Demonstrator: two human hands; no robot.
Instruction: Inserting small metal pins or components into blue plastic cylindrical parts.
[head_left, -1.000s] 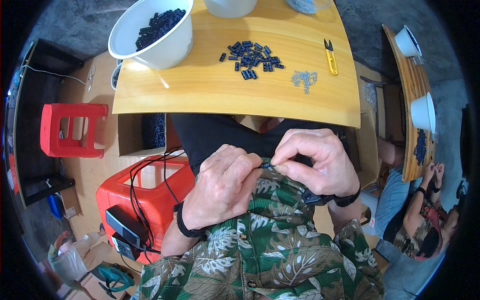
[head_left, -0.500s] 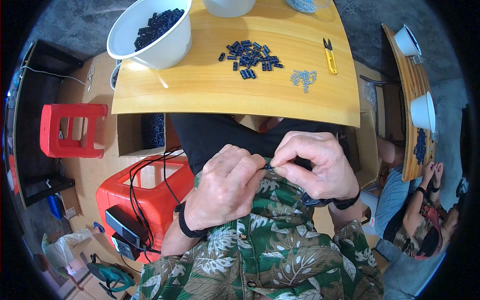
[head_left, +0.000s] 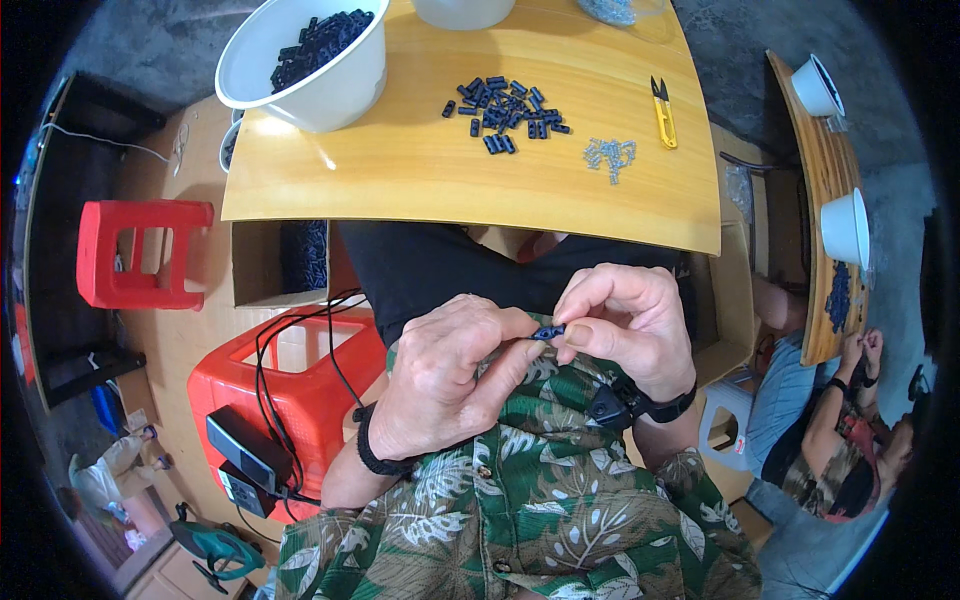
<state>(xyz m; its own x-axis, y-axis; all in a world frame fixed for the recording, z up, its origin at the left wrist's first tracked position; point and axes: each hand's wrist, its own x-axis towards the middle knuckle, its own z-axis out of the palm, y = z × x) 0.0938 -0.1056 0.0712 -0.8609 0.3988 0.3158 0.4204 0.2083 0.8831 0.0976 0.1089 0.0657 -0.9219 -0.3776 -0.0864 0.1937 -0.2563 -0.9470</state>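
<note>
Above my lap, a small dark plastic piece with holes [head_left: 547, 332] is pinched between the fingertips of both hands. My left hand [head_left: 445, 365] grips its left end with thumb and forefinger. At its right end, my right hand [head_left: 635, 325] holds it between thumb and fingers. Beyond my hands, similar dark pieces [head_left: 510, 108] lie heaped on the wooden table [head_left: 400, 190]. To their right is a small pile of clear or silvery bits [head_left: 609, 157], too small to name. Yellow-handled thread snips [head_left: 664, 115] lie farther right.
A white tub [head_left: 345, 105] of dark pieces stands at the table's left. Below it is a cardboard box [head_left: 262, 265] with dark parts. A red stool [head_left: 330, 370] with black devices and cables is at my left. Another person [head_left: 835, 440] works at a table on the right.
My right hand has turned slightly and its fingertips have shifted, so more of the dark piece shows between my hands. Both hands still pinch it.
</note>
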